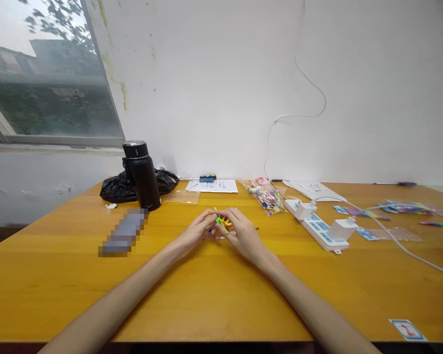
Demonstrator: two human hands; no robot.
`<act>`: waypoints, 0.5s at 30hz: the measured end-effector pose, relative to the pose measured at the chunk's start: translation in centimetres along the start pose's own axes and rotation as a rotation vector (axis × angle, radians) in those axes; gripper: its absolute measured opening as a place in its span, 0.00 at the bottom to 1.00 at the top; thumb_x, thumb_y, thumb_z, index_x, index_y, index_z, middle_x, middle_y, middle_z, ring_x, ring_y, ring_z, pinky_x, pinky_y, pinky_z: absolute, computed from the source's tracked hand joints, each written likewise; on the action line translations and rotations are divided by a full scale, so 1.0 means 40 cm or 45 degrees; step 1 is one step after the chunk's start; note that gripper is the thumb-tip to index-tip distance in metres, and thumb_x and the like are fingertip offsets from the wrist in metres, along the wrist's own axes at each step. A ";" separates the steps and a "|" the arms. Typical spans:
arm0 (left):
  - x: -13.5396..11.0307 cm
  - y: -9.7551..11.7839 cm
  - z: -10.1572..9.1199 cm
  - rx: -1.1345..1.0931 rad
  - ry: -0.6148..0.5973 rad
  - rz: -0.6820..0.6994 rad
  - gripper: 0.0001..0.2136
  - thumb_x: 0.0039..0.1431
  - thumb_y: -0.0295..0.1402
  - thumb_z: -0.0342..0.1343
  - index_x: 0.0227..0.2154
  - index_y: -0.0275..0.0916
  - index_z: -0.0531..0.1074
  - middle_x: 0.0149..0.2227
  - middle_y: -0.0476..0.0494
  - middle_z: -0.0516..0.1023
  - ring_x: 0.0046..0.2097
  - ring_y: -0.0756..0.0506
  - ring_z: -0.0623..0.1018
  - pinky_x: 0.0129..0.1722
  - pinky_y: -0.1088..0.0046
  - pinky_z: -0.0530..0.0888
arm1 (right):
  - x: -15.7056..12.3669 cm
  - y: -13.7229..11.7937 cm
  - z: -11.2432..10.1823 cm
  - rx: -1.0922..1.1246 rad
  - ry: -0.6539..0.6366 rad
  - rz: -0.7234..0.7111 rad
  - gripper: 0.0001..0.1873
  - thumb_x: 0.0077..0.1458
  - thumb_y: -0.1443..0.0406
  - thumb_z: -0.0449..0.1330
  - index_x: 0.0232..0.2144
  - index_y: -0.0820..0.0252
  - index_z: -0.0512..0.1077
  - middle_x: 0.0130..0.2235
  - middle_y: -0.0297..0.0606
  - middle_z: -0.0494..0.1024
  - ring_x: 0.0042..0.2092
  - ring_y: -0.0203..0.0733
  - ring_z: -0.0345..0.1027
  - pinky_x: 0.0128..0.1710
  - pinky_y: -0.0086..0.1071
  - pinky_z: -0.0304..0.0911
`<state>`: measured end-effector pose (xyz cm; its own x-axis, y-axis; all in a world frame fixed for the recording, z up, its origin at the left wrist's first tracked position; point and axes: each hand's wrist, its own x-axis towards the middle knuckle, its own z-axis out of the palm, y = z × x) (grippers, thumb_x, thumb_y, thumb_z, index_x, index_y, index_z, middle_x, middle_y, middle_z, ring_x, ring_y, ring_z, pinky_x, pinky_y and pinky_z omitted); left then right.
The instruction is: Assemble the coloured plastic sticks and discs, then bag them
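Observation:
Close together over the middle of the wooden table point(192, 305), my two hands meet at the fingertips. Between them is a small bright green plastic piece point(220, 221) with a thin stem. My left hand point(195, 233) pinches it from the left. The fingers of my right hand point(244, 236) close on it from the right. Just behind the green piece, yellow curved plastic parts point(227, 222) show near my right fingers. Other small coloured bits under the hands are mostly covered, and I cannot tell whether they are held or lying on the table.
A black thermos point(143, 179) stands at left before a black plastic bag point(114, 189), with a blurred-out flat object point(125, 232) nearby. Behind lie a screwdriver point(206, 178), printed paper point(221, 186) and a bag of coloured parts point(268, 196). A power strip point(321, 231) with cables lies right.

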<state>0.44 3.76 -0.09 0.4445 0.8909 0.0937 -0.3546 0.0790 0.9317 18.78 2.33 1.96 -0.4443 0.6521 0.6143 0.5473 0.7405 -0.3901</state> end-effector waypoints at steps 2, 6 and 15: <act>0.002 0.001 0.000 0.017 0.004 0.033 0.14 0.61 0.45 0.59 0.37 0.39 0.69 0.30 0.50 0.69 0.32 0.50 0.72 0.37 0.70 0.75 | -0.001 0.001 0.001 -0.022 0.012 0.036 0.12 0.66 0.63 0.54 0.50 0.54 0.69 0.44 0.41 0.75 0.47 0.45 0.70 0.47 0.37 0.66; 0.009 -0.004 -0.008 0.095 -0.042 0.044 0.16 0.60 0.47 0.59 0.33 0.38 0.69 0.29 0.51 0.66 0.30 0.52 0.68 0.36 0.71 0.74 | -0.003 0.004 0.006 -0.043 -0.016 0.075 0.11 0.66 0.63 0.54 0.49 0.56 0.68 0.41 0.40 0.75 0.44 0.43 0.71 0.44 0.35 0.66; 0.014 -0.024 -0.019 0.371 -0.053 0.080 0.18 0.63 0.50 0.53 0.35 0.38 0.70 0.31 0.47 0.70 0.31 0.50 0.70 0.34 0.72 0.71 | -0.008 0.005 0.019 -0.082 -0.075 0.047 0.13 0.65 0.62 0.55 0.51 0.57 0.67 0.44 0.43 0.76 0.43 0.43 0.72 0.43 0.35 0.67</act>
<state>0.41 4.53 -1.21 0.4646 0.8703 0.1633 -0.1341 -0.1131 0.9845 18.48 2.39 1.18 -0.4631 0.6886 0.5580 0.6079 0.7049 -0.3655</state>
